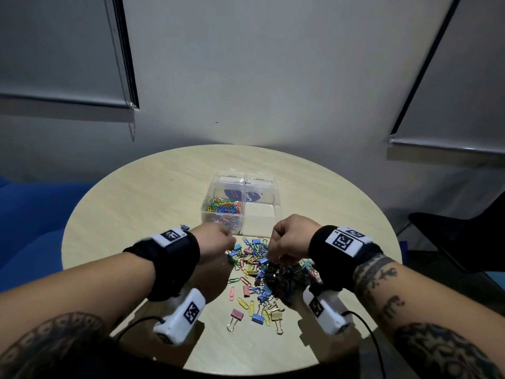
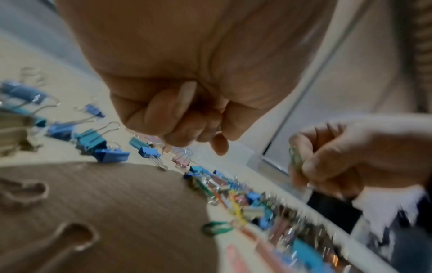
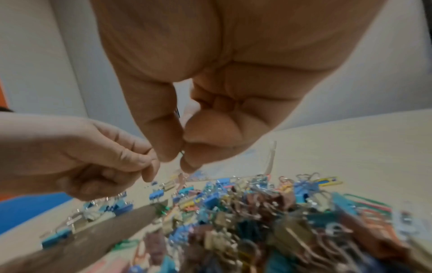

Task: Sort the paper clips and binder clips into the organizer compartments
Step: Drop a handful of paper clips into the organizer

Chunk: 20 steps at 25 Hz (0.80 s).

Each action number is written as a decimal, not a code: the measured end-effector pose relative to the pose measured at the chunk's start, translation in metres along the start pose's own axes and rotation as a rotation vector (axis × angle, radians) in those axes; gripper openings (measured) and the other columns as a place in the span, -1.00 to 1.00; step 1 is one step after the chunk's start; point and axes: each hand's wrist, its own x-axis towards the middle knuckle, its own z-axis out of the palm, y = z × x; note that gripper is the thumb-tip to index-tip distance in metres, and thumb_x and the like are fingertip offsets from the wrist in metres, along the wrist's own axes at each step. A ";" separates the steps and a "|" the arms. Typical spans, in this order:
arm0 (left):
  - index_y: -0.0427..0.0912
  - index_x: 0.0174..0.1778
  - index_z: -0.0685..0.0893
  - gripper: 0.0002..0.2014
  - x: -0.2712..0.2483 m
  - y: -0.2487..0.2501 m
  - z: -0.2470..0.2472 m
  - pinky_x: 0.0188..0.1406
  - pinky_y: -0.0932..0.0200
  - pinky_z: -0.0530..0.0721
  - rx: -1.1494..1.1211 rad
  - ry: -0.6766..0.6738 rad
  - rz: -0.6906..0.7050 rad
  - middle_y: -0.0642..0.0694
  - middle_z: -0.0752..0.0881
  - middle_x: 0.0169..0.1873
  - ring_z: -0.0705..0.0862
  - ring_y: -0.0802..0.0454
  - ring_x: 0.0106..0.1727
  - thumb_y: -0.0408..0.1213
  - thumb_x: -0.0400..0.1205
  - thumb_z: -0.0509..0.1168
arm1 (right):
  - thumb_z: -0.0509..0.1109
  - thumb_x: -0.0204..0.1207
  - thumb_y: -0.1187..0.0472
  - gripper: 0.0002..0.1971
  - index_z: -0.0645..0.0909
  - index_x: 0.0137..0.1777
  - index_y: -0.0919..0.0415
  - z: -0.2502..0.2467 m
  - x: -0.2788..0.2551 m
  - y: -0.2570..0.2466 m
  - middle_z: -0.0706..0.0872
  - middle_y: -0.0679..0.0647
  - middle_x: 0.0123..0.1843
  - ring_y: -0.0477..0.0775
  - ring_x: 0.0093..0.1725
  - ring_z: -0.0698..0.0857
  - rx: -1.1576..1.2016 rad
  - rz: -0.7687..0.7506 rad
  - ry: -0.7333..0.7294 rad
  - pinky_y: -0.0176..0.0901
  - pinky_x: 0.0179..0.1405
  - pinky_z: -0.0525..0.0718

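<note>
A clear four-compartment organizer [image 1: 213, 187] stands mid-table; its near-left compartment holds coloured paper clips [image 1: 224, 208], and the near-right one [image 1: 259, 214] looks empty. A mixed pile of paper clips and binder clips [image 1: 273, 272] lies just in front of it. Above the pile's far edge, my right hand [image 1: 284, 242] pinches a green paper clip [image 2: 295, 157] between thumb and fingers [image 3: 163, 147]. My left hand [image 1: 218, 239] hovers at the pile's left, fingers curled tight [image 2: 177, 118], with nothing visible in them.
The round wooden table [image 1: 153, 192] has bare surface left of and behind the organizer. Loose binder clips [image 1: 236, 315] and paper clips [image 1: 241, 300] are scattered toward the near edge. A blue seat [image 1: 32, 214] is at left, a dark chair [image 1: 451, 236] at right.
</note>
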 end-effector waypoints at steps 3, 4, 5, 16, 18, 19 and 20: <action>0.06 -0.01 0.73 -0.80 0.004 0.003 0.012 0.02 0.18 0.65 0.385 -0.021 0.171 0.04 0.73 -0.01 0.67 0.05 0.02 0.06 0.57 0.36 | 0.61 0.30 0.29 -0.80 0.63 -0.39 0.13 0.000 -0.001 0.012 0.66 0.01 -0.48 0.00 -0.47 0.62 -0.131 0.013 0.024 -0.16 -0.36 0.68; 0.12 0.04 0.76 -0.77 0.002 0.005 0.014 0.10 0.15 0.67 0.454 -0.037 0.202 0.10 0.73 0.02 0.67 0.07 0.08 0.06 0.52 0.41 | 0.61 0.30 0.27 -0.79 0.61 -0.40 0.13 0.001 -0.002 0.015 0.64 -0.02 -0.49 -0.02 -0.46 0.60 -0.170 0.015 0.032 -0.21 -0.40 0.64; 0.17 0.05 0.78 -0.77 0.001 0.006 0.016 0.11 0.15 0.69 0.505 -0.048 0.230 0.14 0.74 0.01 0.67 0.08 0.08 0.03 0.50 0.45 | 0.61 0.29 0.24 -0.79 0.61 -0.40 0.13 0.001 -0.002 0.018 0.62 -0.04 -0.49 -0.03 -0.45 0.59 -0.191 0.016 0.041 -0.25 -0.42 0.60; 0.15 0.05 0.75 -0.83 0.009 0.009 0.022 0.00 0.06 0.74 0.769 -0.015 0.423 0.10 0.75 -0.09 0.70 0.01 -0.05 0.03 0.64 0.31 | 0.60 0.32 0.27 -0.89 0.70 -0.26 0.20 0.004 -0.003 0.021 0.72 0.05 -0.36 -0.01 -0.41 0.66 -0.051 0.005 0.069 -0.21 -0.38 0.68; 0.04 -0.03 0.67 -0.82 0.007 0.004 0.020 -0.05 0.04 0.70 0.771 -0.028 0.404 0.01 0.68 -0.13 0.64 -0.02 -0.09 -0.01 0.69 0.20 | 0.60 0.37 0.34 -0.86 0.72 -0.17 0.12 0.000 -0.005 0.019 0.74 0.03 -0.36 -0.07 -0.52 0.67 0.076 0.028 0.090 -0.33 -0.54 0.63; 0.01 -0.10 0.60 -0.84 0.004 0.004 0.017 -0.09 0.06 0.66 0.714 -0.035 0.374 -0.02 0.66 -0.14 0.62 -0.03 -0.11 -0.04 0.69 0.17 | 0.57 0.41 0.36 -0.83 0.73 -0.10 0.09 -0.002 -0.005 0.017 0.75 0.01 -0.37 -0.09 -0.56 0.67 0.139 0.048 0.089 -0.35 -0.58 0.62; 0.00 -0.17 0.53 -0.84 0.002 0.004 0.013 -0.15 0.09 0.59 0.626 -0.037 0.336 -0.04 0.63 -0.17 0.59 -0.04 -0.13 -0.09 0.69 0.15 | 0.52 0.45 0.39 -0.81 0.74 -0.05 0.07 -0.004 -0.004 0.016 0.75 -0.01 -0.40 -0.10 -0.58 0.68 0.202 0.072 0.083 -0.36 -0.59 0.61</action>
